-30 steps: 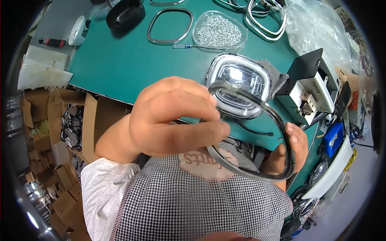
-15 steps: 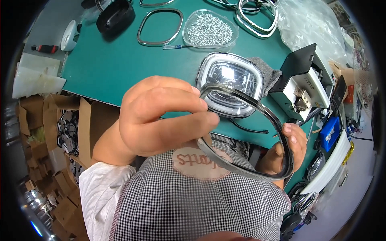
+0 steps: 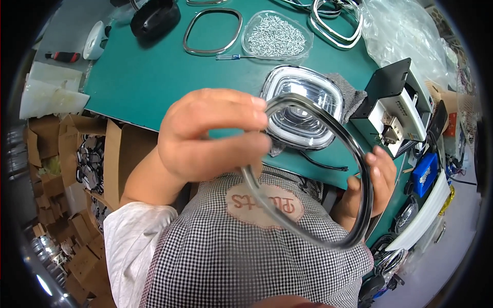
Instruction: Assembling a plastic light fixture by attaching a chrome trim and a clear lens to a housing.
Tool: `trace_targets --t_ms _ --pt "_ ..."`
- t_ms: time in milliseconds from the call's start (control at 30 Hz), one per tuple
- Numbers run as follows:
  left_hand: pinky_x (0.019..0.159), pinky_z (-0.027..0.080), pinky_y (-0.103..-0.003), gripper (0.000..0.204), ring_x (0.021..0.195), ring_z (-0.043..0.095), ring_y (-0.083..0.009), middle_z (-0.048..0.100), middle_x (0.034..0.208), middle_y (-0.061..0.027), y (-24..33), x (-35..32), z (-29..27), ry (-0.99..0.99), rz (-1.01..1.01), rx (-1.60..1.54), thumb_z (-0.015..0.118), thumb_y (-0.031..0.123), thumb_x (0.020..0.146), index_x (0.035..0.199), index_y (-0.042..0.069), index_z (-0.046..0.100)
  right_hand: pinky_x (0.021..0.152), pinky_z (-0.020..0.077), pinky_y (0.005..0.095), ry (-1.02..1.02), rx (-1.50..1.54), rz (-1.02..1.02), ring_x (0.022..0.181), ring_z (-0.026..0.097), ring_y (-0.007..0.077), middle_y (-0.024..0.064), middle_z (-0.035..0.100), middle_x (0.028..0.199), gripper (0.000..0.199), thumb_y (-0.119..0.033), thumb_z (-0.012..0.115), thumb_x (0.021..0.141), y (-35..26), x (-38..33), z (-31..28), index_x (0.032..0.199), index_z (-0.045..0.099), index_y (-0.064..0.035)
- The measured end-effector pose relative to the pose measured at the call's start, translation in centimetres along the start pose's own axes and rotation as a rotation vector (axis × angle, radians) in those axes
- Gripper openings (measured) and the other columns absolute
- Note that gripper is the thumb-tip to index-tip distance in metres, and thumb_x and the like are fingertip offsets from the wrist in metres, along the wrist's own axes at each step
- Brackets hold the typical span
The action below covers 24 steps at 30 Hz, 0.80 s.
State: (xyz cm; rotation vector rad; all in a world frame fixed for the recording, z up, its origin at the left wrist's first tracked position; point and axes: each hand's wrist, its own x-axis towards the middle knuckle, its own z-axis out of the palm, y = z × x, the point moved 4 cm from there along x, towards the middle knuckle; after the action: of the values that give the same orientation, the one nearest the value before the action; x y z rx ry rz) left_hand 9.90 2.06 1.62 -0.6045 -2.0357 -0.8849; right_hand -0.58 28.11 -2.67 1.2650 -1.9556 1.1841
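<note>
Above my lap I hold a shiny dark rounded-square trim ring [image 3: 366,205] in both hands, tilted, with its opening facing up. My left hand [image 3: 205,134] is closed on the ring's left side, fingers and thumb pinching it, a little blurred. On the opposite side my right hand [image 3: 379,186] grips the rim between thumb and fingers. Just beyond the ring, partly seen through its opening, a clear-lensed square lamp [image 3: 308,87] lies on a grey cloth [image 3: 353,100] on the green table [image 3: 154,82].
Farther back lie another trim ring [image 3: 188,32], a tray of small screws [image 3: 276,36], a screwdriver [image 3: 228,57] and a black housing [image 3: 154,23]. An open-lidded device [image 3: 393,105] stands at right, near a blue bin [image 3: 424,173]. Cardboard boxes [image 3: 134,154] stand lower left.
The ring has turned in my hands, so its opening shows wider and its near edge hangs lower. Both hands still hold it. The whole view has shifted slightly.
</note>
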Motion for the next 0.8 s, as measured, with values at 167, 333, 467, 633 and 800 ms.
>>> trace_targets --t_ms 167,333,467,633,800 --pt "0.078 0.058 -0.034 0.034 0.094 0.068 -0.0304 0.066 0.111 -0.0173 -3.6 -1.9 0.2 0.105 -0.093 -0.198 0.078 0.007 0.08 0.111 0.001 0.067 0.094 0.0507 0.0491 -0.116 0.102 0.034 0.108 0.065 0.0373 0.0165 0.069 0.104 0.025 -0.017 0.071 0.086 0.4 0.6 1.2 0.105 0.059 -0.0056" --pt "0.089 0.052 -0.037 0.047 0.104 0.065 -0.0273 0.066 0.116 -0.0129 -4.8 -1.5 2.1 -0.008 -0.292 0.12 0.08 0.017 0.079 0.121 0.003 0.063 0.095 0.0504 0.0504 -0.052 0.09 -0.096 0.109 0.066 0.0374 0.0173 0.068 0.108 0.019 -0.013 0.066 0.088 -0.7 1.7 0.5 0.103 0.057 -0.0069" --pt "0.088 0.052 -0.034 0.048 0.103 0.064 -0.0258 0.066 0.114 -0.0102 -4.6 -0.8 2.3 0.071 -0.378 0.046 0.079 0.023 0.081 0.122 0.004 0.061 0.09 0.0524 0.0434 -0.124 0.164 0.022 0.097 0.068 0.0319 0.0189 0.068 0.107 0.019 -0.005 0.059 0.091 -1.0 3.4 0.9 0.109 0.056 -0.0009" --pt "0.083 0.053 -0.029 0.041 0.092 0.068 -0.0181 0.068 0.105 -0.0109 -5.4 1.6 2.4 -0.067 -1.039 -0.827 0.059 0.025 0.099 0.128 -0.004 0.053 0.068 0.0546 0.0275 0.035 0.88 0.844 0.081 0.067 0.0203 0.0113 0.062 0.094 0.024 -0.012 0.055 0.099 2.2 5.5 2.0 0.117 0.054 0.0048" --pt "0.089 0.055 -0.034 0.058 0.103 0.068 -0.0254 0.066 0.113 -0.0174 -5.4 3.8 2.4 0.081 -0.962 -1.092 0.031 0.039 0.107 0.144 -0.006 0.037 0.066 0.0607 0.0298 0.152 1.209 0.803 0.085 0.071 0.0261 0.0123 0.064 0.096 0.023 -0.017 0.059 0.099 2.9 5.7 2.3 0.114 0.055 -0.0006"
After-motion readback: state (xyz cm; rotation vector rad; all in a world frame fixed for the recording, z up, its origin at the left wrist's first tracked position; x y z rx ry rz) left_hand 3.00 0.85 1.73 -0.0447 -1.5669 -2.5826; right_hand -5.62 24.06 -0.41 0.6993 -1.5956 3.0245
